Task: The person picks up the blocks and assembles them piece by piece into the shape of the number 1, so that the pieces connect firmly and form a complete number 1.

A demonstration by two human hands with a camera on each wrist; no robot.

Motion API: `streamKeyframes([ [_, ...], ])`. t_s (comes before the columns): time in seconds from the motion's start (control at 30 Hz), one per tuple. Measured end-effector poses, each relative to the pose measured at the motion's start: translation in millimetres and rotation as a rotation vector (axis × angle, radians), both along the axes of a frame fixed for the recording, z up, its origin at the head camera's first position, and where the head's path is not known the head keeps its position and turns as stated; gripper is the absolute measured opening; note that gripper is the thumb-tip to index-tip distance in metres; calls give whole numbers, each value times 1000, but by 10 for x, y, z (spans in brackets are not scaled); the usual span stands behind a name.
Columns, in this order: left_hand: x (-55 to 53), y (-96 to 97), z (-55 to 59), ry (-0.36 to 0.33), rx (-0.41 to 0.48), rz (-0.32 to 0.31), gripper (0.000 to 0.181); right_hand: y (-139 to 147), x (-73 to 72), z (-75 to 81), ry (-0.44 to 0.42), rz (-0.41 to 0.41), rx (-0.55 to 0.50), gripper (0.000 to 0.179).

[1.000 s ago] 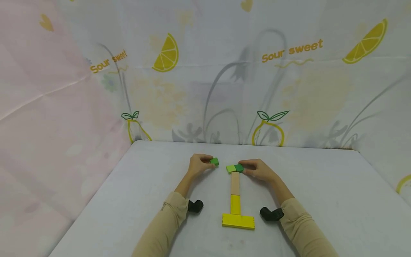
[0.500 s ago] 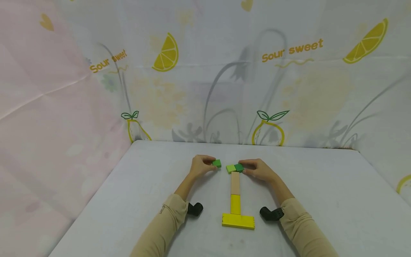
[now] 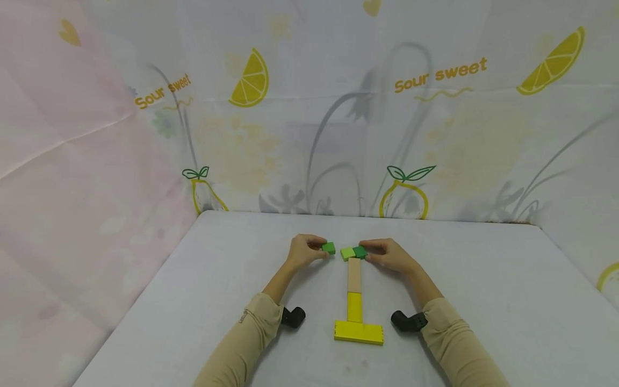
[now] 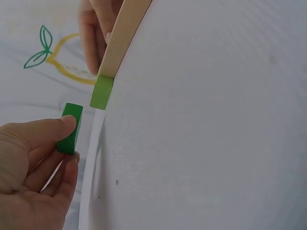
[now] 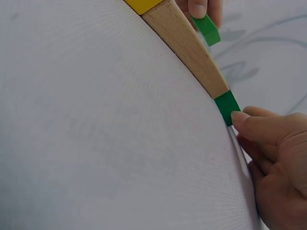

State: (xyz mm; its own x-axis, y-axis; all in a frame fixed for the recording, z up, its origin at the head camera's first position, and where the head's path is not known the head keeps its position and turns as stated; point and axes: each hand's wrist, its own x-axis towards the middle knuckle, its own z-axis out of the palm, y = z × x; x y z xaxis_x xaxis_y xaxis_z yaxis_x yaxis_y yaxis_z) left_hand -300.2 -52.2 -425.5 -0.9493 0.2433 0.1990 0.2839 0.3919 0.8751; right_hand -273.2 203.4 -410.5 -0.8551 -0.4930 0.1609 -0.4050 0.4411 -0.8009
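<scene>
Between thumb and fingers, my left hand (image 3: 304,251) pinches a green block (image 4: 70,128), held apart from and to the left of the row. My right hand (image 3: 391,255) has thumb and fingers on a dark green block (image 5: 227,108). That block lies side by side with a light green block (image 3: 347,253), both at the far end of a plain wooden block (image 3: 354,275). Nearer, a yellow block (image 3: 354,307) continues the line down to a wider yellow block (image 3: 358,332) lying crosswise.
All of this lies on a white-covered table (image 3: 459,269). Behind it hangs a printed curtain (image 3: 300,145) with lemon patterns. Black wrist cameras stick out from both sleeves, one beside the left sleeve (image 3: 242,338), the other beside the right sleeve (image 3: 459,338).
My left hand has shifted a little to the right with its green block, closer to the light green one. The right hand and the laid blocks look unmoved.
</scene>
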Motion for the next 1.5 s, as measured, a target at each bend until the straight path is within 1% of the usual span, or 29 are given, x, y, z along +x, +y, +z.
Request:
streamKeyframes([
  [0.07, 4, -1, -9, 3, -9, -4, 28, 12, -32, -50, 5, 1, -2, 39],
  [0.27, 28, 11, -25, 16, -32, -17, 28, 87, -183, -265, 27, -1, 8, 40],
  [0.37, 48, 20, -20, 23, -36, -28, 29, 115, -221, -312, 27, 4, 4, 40],
  [0.6, 64, 43, -48, 33, -44, -43, 29, 128, -223, -320, 16, 14, -5, 41],
  [0.9, 36, 64, -125, 37, -40, -43, 29, 126, -223, -325, 22, -1, 14, 41],
  [1.17, 31, 81, -139, 67, -52, -26, 28, 113, -220, -318, 35, -1, 9, 40],
  [1.5, 42, 131, -140, 50, -71, -18, 29, 110, -220, -315, 26, -3, 3, 40],
])
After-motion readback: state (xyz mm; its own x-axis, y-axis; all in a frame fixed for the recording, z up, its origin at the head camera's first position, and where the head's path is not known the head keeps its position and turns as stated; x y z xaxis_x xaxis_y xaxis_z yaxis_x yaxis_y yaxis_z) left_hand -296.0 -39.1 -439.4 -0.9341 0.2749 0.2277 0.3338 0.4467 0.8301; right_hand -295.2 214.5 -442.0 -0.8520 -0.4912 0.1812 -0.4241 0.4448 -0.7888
